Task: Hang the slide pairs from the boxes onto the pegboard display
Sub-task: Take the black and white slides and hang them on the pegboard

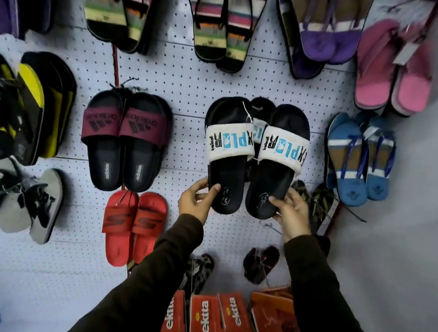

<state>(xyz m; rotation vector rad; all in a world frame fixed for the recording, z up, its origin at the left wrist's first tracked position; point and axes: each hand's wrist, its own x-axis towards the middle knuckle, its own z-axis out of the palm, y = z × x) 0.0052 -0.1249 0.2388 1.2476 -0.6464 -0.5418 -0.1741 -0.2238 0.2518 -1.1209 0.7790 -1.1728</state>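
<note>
The left hand (197, 200) and right hand (290, 214) are each pinching a heel of the slides (255, 156), which look light and bendy, near the pegboard's (190, 79) right edge.

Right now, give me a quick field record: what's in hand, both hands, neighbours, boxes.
in hand: black slides with white EXPLORE straps, against the pegboard
left hand: grips heel of left slide
right hand: grips heel of right slide
left neighbour: maroon adidas slides
right neighbour: blue sandals
below: orange ektta boxes
</note>
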